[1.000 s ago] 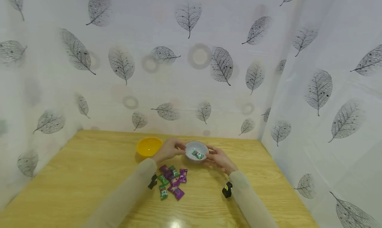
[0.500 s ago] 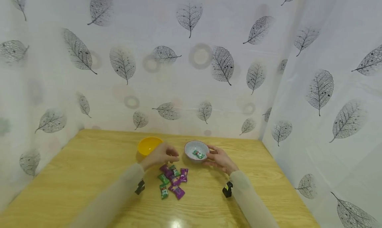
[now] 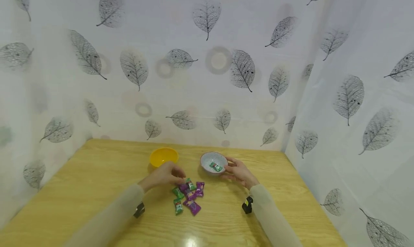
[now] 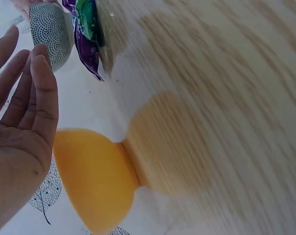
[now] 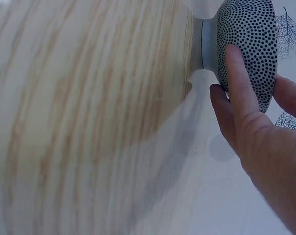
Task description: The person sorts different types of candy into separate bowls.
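My right hand (image 3: pixel 238 172) holds the side of a small bowl (image 3: pixel 205 163), its thumb up at the rim and its fingers along the outer wall. Black dots cover the outside of this bowl (image 5: pixel 248 36). A green-wrapped candy (image 3: pixel 215 166) lies inside it. My left hand (image 3: pixel 166 174) hovers at the far left of a loose pile of wrapped candies, fingers bent loosely and fingertips close over a purple candy (image 3: pixel 183 187). In the left wrist view nothing shows between the fingers of the left hand (image 4: pixel 25 107). Other purple candies (image 3: pixel 192 206) and green candies (image 3: pixel 178 206) lie nearer me.
A yellow bowl (image 3: pixel 164 155) stands behind my left hand, partly covered by it in the head view. The wooden table (image 3: pixel 97 182) meets a leaf-patterned curtain (image 3: pixel 181 96) at the back and on the right.
My left hand has left the dotted bowl's rim and moved left and toward me, to the candy pile. The right hand stays at the bowl.
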`<state>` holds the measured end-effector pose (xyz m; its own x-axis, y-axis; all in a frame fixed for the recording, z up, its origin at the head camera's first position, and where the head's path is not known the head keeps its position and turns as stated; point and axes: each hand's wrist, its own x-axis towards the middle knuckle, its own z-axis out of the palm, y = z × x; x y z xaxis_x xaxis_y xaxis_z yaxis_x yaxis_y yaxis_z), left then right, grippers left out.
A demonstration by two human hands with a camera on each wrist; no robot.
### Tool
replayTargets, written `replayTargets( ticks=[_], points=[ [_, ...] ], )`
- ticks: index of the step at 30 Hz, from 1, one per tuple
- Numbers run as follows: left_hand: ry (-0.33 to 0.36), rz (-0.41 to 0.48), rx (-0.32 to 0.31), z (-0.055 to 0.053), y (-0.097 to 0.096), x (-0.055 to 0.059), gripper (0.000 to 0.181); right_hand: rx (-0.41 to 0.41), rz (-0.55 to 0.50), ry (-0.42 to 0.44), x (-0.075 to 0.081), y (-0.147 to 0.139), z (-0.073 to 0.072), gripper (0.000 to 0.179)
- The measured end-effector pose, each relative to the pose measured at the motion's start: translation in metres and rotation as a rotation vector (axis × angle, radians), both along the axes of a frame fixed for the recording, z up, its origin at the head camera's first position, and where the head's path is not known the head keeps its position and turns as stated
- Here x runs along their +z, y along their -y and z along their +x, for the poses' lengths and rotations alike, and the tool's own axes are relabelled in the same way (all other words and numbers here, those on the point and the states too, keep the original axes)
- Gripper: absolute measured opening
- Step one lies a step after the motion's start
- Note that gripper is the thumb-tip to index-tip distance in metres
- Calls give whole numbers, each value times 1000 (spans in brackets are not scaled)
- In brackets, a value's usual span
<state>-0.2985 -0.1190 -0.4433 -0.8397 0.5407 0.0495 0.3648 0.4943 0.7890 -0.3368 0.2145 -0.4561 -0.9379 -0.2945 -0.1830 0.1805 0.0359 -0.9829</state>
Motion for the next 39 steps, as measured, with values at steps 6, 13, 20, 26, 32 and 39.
replayTargets(
  ticks=[6,13,20,26,32,39],
  points=[
    [-8,-11,-38,4,12,-4,18,5,-2,-9,2,-1,2,56],
    [123,-30,-25,9,20,-11,21,-2,0,7,0,1,2,55],
    [72,-115,-68,8,21,-15,28,3,3,-3,1,1,2,55],
    [58,-141,-121,4,22,-15,28,-4,12,2,2,0,2,55],
    [90,-141,-134,3,20,-13,29,-5,17,-2,2,0,2,56],
    [104,-175,-129,2,17,-14,24,-11,10,7,2,0,1,56]
  ],
)
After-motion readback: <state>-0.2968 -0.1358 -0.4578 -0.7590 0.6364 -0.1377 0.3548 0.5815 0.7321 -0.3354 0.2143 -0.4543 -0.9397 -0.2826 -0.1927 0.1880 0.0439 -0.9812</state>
